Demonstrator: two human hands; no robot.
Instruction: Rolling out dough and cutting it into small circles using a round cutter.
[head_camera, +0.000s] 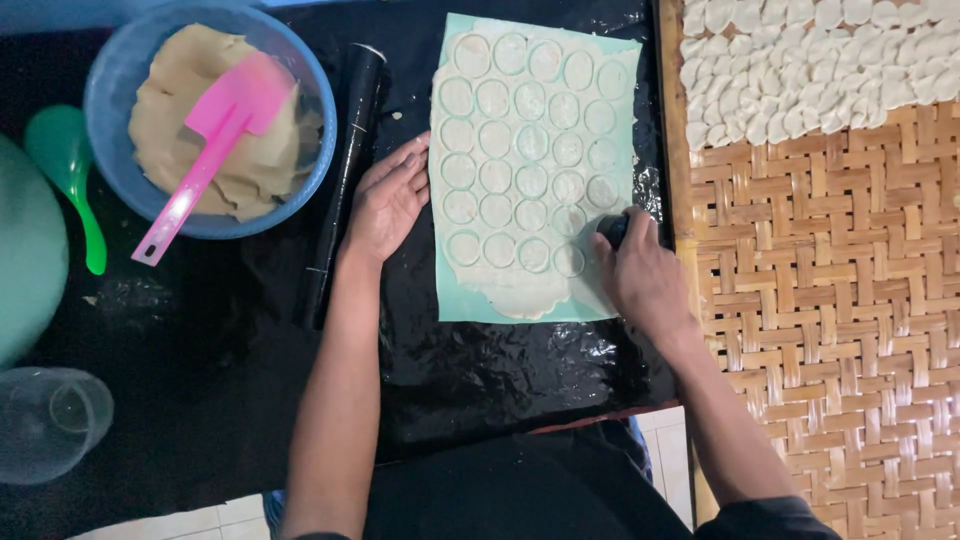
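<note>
Right hand (640, 275) is wrapped tight around one small dark round cutter (613, 229), pressing the near right corner of the thin pale dough sheet (530, 160) on the black plastic-covered surface (500, 370). Roughly 27 circles are cut already. Left hand (388, 200) lies flat, fingers spread, holding nothing, touching the sheet's left edge, just right of one black rolling pin (345, 180).

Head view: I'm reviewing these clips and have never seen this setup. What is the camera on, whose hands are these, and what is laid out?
The one picture comes from a camera worn on a person's head, looking down at their own bare hands. The left hand lies flat beside a sheet of rolled dough marked with many cut circles, on a pale green mat. The right hand has its grip around a small dark round cutter pressed on the dough. A black rolling pin lies left of the mat. A blue bowl holds dough scraps and a pink spatula. A woven tray at right carries cut dough rounds.
</note>
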